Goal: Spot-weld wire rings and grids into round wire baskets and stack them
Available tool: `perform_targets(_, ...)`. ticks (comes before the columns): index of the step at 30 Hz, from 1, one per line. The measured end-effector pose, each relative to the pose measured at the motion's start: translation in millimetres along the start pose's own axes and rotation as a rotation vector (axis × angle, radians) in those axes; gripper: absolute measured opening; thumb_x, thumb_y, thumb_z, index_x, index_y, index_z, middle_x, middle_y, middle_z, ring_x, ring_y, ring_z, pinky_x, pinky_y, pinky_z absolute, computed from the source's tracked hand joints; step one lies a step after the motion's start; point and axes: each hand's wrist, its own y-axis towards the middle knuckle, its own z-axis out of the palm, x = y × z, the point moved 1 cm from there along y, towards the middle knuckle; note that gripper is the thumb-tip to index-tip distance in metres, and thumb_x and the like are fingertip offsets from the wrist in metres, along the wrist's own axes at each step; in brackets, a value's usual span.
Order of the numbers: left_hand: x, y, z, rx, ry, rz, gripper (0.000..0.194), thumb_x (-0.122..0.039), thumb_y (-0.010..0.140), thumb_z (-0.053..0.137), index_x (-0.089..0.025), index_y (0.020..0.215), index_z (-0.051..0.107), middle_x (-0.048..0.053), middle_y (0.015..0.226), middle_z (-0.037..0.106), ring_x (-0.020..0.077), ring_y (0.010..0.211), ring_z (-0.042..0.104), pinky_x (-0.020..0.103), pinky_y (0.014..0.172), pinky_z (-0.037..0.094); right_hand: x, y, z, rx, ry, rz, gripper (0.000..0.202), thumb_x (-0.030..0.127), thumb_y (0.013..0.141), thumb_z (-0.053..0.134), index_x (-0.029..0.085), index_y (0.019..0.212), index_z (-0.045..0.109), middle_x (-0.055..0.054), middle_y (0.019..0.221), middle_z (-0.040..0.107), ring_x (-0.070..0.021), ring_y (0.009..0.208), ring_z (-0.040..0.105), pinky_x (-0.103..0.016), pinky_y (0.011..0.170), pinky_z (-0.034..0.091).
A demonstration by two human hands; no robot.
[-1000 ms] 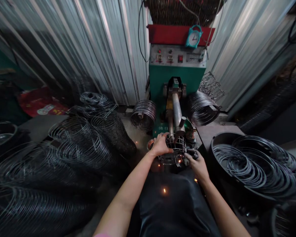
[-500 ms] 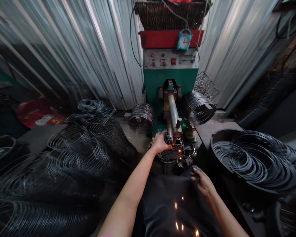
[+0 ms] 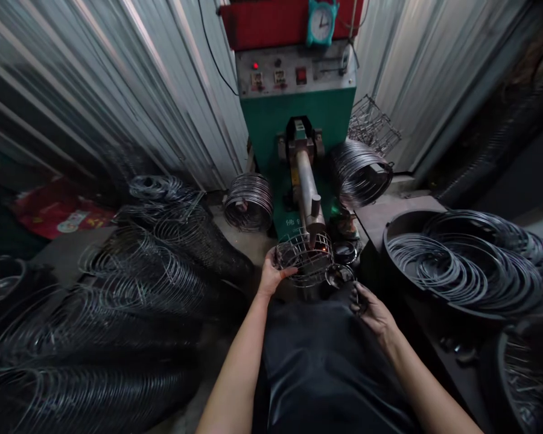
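A round wire basket sits under the electrode end of a green spot-welding machine, with a small orange glow where the metal tip meets the wires. My left hand grips the basket's left side, thumb in front of the wires and fingers partly hidden behind them. To the right, my right hand is closed at the upper edge of the black apron, pinching what looks like its corner. Just beyond those fingers are small metal rings.
Stacks of wire rings stand along the left. At right, a black tub holds wire hoops, and another tub holds short wire pieces. Wire coils flank the machine. A blue clock hangs above its panel.
My left hand has shifted from the basket's top to its left side. Sparks that were flying over the apron are gone; only a glow remains at the tip. The view has tilted down.
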Motion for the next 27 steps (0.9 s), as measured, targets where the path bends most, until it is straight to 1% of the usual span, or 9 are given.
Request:
perform_targets(3, -10, -19, -5.2, 0.068, 0.074, 0.030, 0.093, -0.027, 0.040, 0.085, -0.020, 0.122, 0.040, 0.009, 0.121, 0.052, 0.0256, 0.110, 0.051, 0.041, 0.095, 0.042, 0, -7, -4, -0.086, -0.034, -0.150, 0.033, 0.027, 0.050, 0.081, 0.017, 0.076, 0.064, 0.006, 0.056, 0.055, -0.0008, 0.035, 0.033, -0.013, 0.029, 0.024)
perform_targets(5, -17, -35, -7.5, 0.066, 0.168, 0.067, 0.094, -0.031, 0.041, 0.085, -0.020, 0.122, 0.038, 0.010, 0.121, 0.050, 0.0255, 0.109, 0.052, 0.040, 0.094, 0.042, -3, -10, -10, -0.143, -0.098, -0.227, 0.034, 0.032, 0.051, 0.080, 0.018, 0.078, 0.065, 0.008, 0.052, 0.052, -0.0012, 0.035, 0.030, -0.014, 0.031, 0.024)
perform_targets(8, -31, -53, -5.4, 0.017, 0.403, 0.172, 0.095, -0.037, 0.041, 0.084, -0.019, 0.122, 0.038, 0.009, 0.118, 0.049, 0.0252, 0.105, 0.052, 0.039, 0.092, 0.042, -14, -12, -25, -0.197, -0.316, -0.325, 0.035, 0.040, 0.056, 0.074, 0.019, 0.082, 0.066, 0.005, 0.054, 0.055, -0.0062, 0.041, 0.041, -0.019, 0.037, 0.032)
perform_targets(11, -50, -63, 1.2, -0.012, 0.746, 0.285, 0.093, -0.040, 0.038, 0.083, -0.021, 0.120, 0.042, 0.007, 0.110, 0.050, 0.0257, 0.102, 0.050, 0.040, 0.091, 0.040, -27, -16, -45, -0.141, -0.679, -0.446, 0.031, 0.041, 0.058, 0.070, 0.018, 0.079, 0.068, -0.003, 0.070, 0.066, -0.0158, 0.063, 0.057, -0.027, 0.057, 0.044)
perform_targets(13, -62, -67, 5.5, -0.020, 0.925, 0.332, 0.093, -0.041, 0.039, 0.083, -0.023, 0.120, 0.042, 0.006, 0.109, 0.050, 0.0261, 0.103, 0.048, 0.040, 0.092, 0.038, -33, -21, -56, -0.082, -0.866, -0.505, 0.025, 0.037, 0.059, 0.067, 0.020, 0.077, 0.069, -0.004, 0.077, 0.067, -0.0203, 0.075, 0.060, -0.032, 0.071, 0.045)
perform_targets(15, -71, -70, 9.1, -0.014, 1.033, 0.351, 0.092, -0.042, 0.041, 0.081, -0.023, 0.121, 0.040, 0.007, 0.112, 0.048, 0.0267, 0.106, 0.045, 0.039, 0.094, 0.035, -32, -27, -57, -0.053, -0.965, -0.558, 0.019, 0.035, 0.061, 0.065, 0.023, 0.076, 0.069, -0.004, 0.078, 0.067, -0.0219, 0.078, 0.060, -0.034, 0.076, 0.044)
perform_targets(18, -77, -75, 15.4, 0.039, 1.131, 0.343, 0.093, -0.041, 0.042, 0.080, -0.025, 0.123, 0.038, 0.007, 0.117, 0.046, 0.0277, 0.110, 0.042, 0.040, 0.096, 0.031, -12, -40, -36, 0.047, -1.063, -0.632, 0.015, 0.035, 0.066, 0.062, 0.025, 0.074, 0.069, -0.004, 0.080, 0.067, -0.0229, 0.080, 0.060, -0.035, 0.076, 0.045)
perform_targets(23, -78, -82, 32.3, 0.149, 1.195, 0.341, 0.093, -0.041, 0.046, 0.078, -0.024, 0.126, 0.035, 0.009, 0.121, 0.042, 0.0295, 0.113, 0.037, 0.043, 0.098, 0.024, 30, -58, 39, 0.355, -1.562, -0.725, 0.016, 0.027, 0.074, 0.057, 0.026, 0.084, 0.068, -0.004, 0.087, 0.069, -0.0219, 0.081, 0.062, -0.030, 0.071, 0.045)
perform_targets(27, -79, -87, 44.4, 0.198, 1.219, 0.367, 0.091, -0.041, 0.048, 0.077, -0.024, 0.127, 0.034, 0.009, 0.122, 0.043, 0.0295, 0.113, 0.037, 0.044, 0.098, 0.022, 31, -55, 78, 0.290, -1.874, -0.732, 0.015, 0.019, 0.072, 0.058, 0.022, 0.085, 0.065, -0.004, 0.076, 0.069, -0.0204, 0.071, 0.062, -0.025, 0.060, 0.041)
